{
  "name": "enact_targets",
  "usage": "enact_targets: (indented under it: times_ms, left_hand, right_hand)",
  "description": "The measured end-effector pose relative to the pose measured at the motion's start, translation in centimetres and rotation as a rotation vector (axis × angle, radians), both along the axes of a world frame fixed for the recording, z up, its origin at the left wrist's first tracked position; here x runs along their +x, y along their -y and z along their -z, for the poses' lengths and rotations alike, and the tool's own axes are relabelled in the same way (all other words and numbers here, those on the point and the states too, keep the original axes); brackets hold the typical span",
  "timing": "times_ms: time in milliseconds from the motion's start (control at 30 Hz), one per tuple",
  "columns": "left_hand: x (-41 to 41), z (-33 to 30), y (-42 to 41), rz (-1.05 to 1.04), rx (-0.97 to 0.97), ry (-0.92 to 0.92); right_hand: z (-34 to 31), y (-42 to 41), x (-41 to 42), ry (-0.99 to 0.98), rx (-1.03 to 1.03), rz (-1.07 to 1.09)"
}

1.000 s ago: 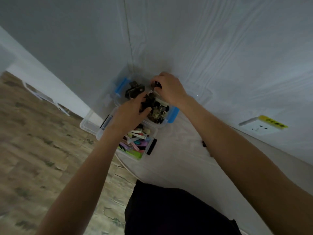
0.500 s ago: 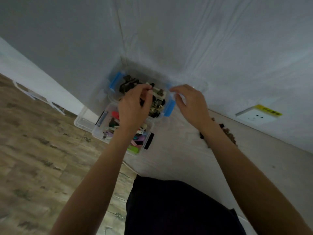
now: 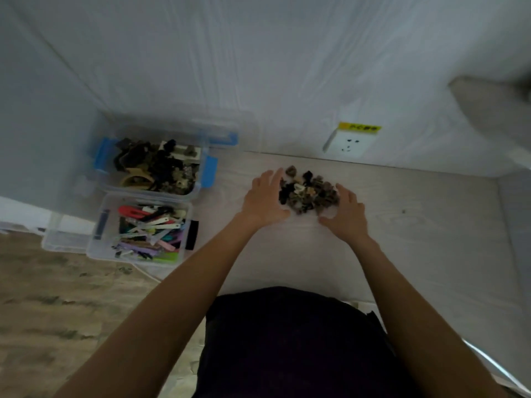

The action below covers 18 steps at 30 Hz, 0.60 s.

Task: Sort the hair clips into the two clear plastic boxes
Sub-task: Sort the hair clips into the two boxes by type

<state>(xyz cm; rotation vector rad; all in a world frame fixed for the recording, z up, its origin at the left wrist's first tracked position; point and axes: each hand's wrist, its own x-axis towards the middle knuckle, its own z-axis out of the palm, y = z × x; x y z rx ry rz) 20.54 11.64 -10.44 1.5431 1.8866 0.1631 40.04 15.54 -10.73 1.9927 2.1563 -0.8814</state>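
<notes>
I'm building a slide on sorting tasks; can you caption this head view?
Left hand and right hand flank a loose clip pile beside two filled clear boxes.

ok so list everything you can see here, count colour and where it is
pile of clips: one heap, dark brown, black and cream, on the pale surface between the two hands
far box: one, clear with blue latches, by the wall, holds dark and tan clips
near box: one, clear with dark latches, just in front of the far box, holds long flat clips in red, white, purple, pink and green
loose lid: one, clear, left of the near box
wall socket: one, white with a yellow label above it, on the wall behind the pile
floor: wood-look brown, lower left
dark clothing: black, bottom centre
left hand: open, at the pile's left edge
right hand: open, at the pile's right edge
</notes>
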Motion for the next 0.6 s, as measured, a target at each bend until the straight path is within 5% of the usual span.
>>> enact_targets:
  times_ms: [267,600]
  left_hand:
    - [1.9,1.2,-0.4,0.033,0.068,-0.072]
    - [2.7,1.6,2.5,-0.137,0.159,0.123]
  right_hand:
    - [1.1,1.1,0.3,-0.090,0.063,-0.022]
    - [1.5,2.5,-2.3,-0.242,0.076,-0.205]
